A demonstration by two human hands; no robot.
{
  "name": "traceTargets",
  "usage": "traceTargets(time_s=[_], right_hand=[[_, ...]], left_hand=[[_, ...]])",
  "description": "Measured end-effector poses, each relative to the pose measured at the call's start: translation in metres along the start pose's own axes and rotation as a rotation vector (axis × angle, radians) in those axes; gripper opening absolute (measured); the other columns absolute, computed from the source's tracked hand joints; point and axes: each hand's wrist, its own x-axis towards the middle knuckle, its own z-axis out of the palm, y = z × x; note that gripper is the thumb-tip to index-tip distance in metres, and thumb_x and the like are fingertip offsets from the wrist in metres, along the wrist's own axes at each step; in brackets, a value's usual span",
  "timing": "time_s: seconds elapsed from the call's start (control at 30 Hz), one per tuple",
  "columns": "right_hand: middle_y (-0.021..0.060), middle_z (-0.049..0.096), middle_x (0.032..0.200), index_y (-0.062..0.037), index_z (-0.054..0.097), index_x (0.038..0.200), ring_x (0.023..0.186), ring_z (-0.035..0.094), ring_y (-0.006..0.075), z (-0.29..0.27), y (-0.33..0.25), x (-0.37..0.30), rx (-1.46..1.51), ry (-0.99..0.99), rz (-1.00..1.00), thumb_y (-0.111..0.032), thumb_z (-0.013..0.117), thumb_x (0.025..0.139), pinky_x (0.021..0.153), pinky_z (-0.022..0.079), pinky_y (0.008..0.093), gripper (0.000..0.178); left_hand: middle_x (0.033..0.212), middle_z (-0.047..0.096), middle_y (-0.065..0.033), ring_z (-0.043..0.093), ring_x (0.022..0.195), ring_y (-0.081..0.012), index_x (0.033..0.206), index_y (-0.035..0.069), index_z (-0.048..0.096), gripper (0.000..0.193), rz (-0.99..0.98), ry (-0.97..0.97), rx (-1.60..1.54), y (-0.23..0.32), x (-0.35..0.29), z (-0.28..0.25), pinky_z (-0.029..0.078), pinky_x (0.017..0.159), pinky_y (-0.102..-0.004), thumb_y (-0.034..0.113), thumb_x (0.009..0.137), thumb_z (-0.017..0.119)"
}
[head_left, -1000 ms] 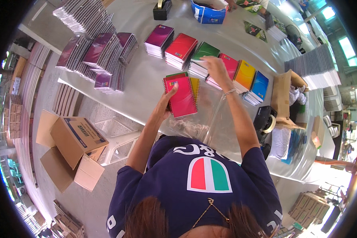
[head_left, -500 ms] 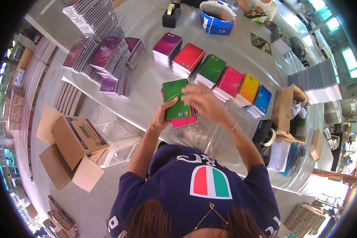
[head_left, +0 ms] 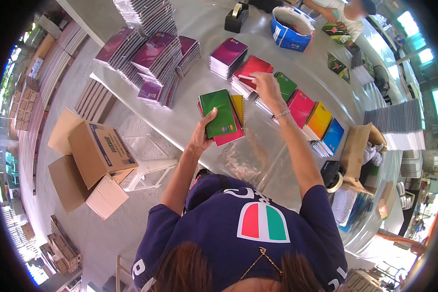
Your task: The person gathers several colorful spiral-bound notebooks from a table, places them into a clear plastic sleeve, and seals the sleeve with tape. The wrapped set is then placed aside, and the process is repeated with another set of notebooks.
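Note:
My left hand [head_left: 201,132] is closed round a small fanned bundle of spiral notebooks, its thumb across the green notebook [head_left: 219,113] on top. Under that, edges of a pink notebook [head_left: 228,138] and a yellow notebook [head_left: 239,104] stick out. Farther off, my right hand [head_left: 267,89] pinches the near edge of the top red notebook [head_left: 256,65] on its stack. Beside it in the same slanting row are stacks of purple notebooks [head_left: 231,47], green notebooks [head_left: 286,83], pink notebooks [head_left: 302,104], yellow notebooks [head_left: 319,117] and blue notebooks [head_left: 333,134].
Tall piles of wrapped purple notebooks [head_left: 155,53] stand at the table's left. A tape dispenser [head_left: 235,18] and a blue-and-white tub [head_left: 291,34] are at the back. An open carton [head_left: 357,155] sits right; another carton [head_left: 100,151] rests left by a white stool [head_left: 153,163]. A co-worker [head_left: 353,19] handles notebooks far right.
My right hand has left the held bundle and moved away to the red stack. The left hand keeps its bundle, where a yellow notebook now shows. The view has shifted slightly.

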Motion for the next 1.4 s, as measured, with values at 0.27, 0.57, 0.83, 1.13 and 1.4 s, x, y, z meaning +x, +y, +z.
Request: traceTargets(time_s=[0.27, 0.57, 0.83, 1.13, 1.4], right_hand=[[0.0131, 0.069, 0.106, -0.0013, 0.069, 0.100, 0.107, 0.064, 0.0284, -0.070, -0.078, -0.021, 0.416, 0.470, -0.345, 0.008, 0.054, 0.085, 0.091, 0.050, 0.0362, 0.023], [0.0132, 0.059, 0.128, -0.0009, 0.069, 0.107, 0.129, 0.049, 0.0250, -0.039, -0.063, 0.007, 0.730, -0.515, -0.297, 0.006, 0.049, 0.089, 0.109, 0.035, 0.0371, 0.028], [0.0306, 0.034, 0.143, -0.0044, 0.038, 0.140, 0.133, 0.037, 0.0424, 0.077, -0.018, 0.083, -0.278, -0.032, -0.137, -0.017, 0.066, 0.086, 0.103, 0.041, 0.0482, 0.063], [0.0155, 0.065, 0.115, 0.0015, 0.060, 0.115, 0.100, 0.066, 0.0207, -0.020, -0.047, 0.060, 0.442, 0.131, 0.094, -0.009, 0.058, 0.093, 0.083, 0.050, 0.0278, 0.025], [0.0201, 0.061, 0.115, -0.0057, 0.051, 0.079, 0.115, 0.056, 0.0307, -0.056, -0.065, -0.013, 1.462, -0.207, -0.238, -0.009, 0.047, 0.092, 0.105, 0.041, 0.0446, 0.014]], left_hand=[[0.123, 0.058, -0.0127, 0.060, 0.110, -0.0223, 0.134, 0.005, 0.046, 0.066, 0.037, -0.025, -0.081, 0.009, 0.005, -0.004, 0.053, 0.093, -0.0392, 0.058, 0.095, 0.042], [0.127, 0.057, -0.0177, 0.060, 0.112, -0.0257, 0.133, -0.003, 0.045, 0.072, -0.227, -0.190, 0.063, 0.020, -0.005, -0.042, 0.048, 0.099, -0.0395, 0.045, 0.086, 0.068], [0.108, 0.066, -0.0138, 0.066, 0.094, -0.0223, 0.119, -0.004, 0.055, 0.042, -0.175, 0.077, -0.136, 0.022, 0.008, -0.023, 0.054, 0.085, -0.0345, 0.024, 0.089, 0.065], [0.112, 0.064, -0.0137, 0.066, 0.095, -0.0224, 0.123, -0.001, 0.053, 0.050, -0.063, 0.094, -0.040, 0.016, 0.009, -0.034, 0.055, 0.084, -0.0359, 0.038, 0.092, 0.060], [0.135, 0.053, -0.0097, 0.055, 0.120, -0.0213, 0.141, 0.009, 0.040, 0.086, -0.121, -0.270, -0.350, -0.006, -0.020, -0.020, 0.046, 0.102, -0.0409, 0.072, 0.083, 0.047]])
